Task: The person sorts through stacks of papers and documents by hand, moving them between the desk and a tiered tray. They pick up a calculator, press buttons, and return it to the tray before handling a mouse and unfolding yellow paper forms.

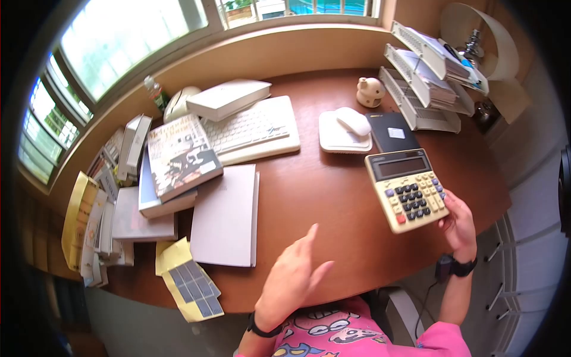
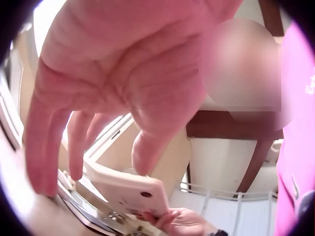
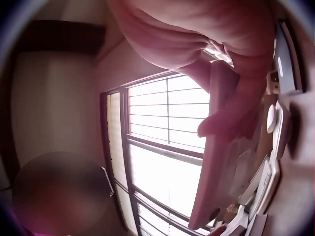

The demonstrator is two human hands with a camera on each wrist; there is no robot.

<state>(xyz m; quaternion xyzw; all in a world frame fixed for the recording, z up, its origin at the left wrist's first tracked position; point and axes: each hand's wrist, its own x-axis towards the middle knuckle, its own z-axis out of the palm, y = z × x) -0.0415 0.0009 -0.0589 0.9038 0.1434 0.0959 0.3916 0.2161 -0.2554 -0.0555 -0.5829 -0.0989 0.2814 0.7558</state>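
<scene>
My right hand (image 1: pixel 460 229) grips a cream calculator (image 1: pixel 392 191) at its lower right edge, fingers beneath it. The calculator is raised over the right part of the desk, its dark display and its black, purple and red keys facing up. From the right wrist, the calculator (image 3: pixel 209 169) appears edge-on between thumb and fingers. My left hand (image 1: pixel 288 276) hovers over the desk's front edge with straight fingers and holds nothing. In the left wrist view its palm (image 2: pixel 118 73) fills the top, and the calculator's underside (image 2: pixel 125 189) shows beyond it.
Behind the calculator lie a black notebook (image 1: pixel 392 137) and a white mouse (image 1: pixel 353 121) on a pad. A keyboard (image 1: pixel 250 131), a stack of books (image 1: pixel 181 157) and a grey folder (image 1: pixel 225 214) cover the left side. Yellow sheets (image 1: pixel 189 282) overhang the front edge. Paper trays (image 1: pixel 425 83) stand back right.
</scene>
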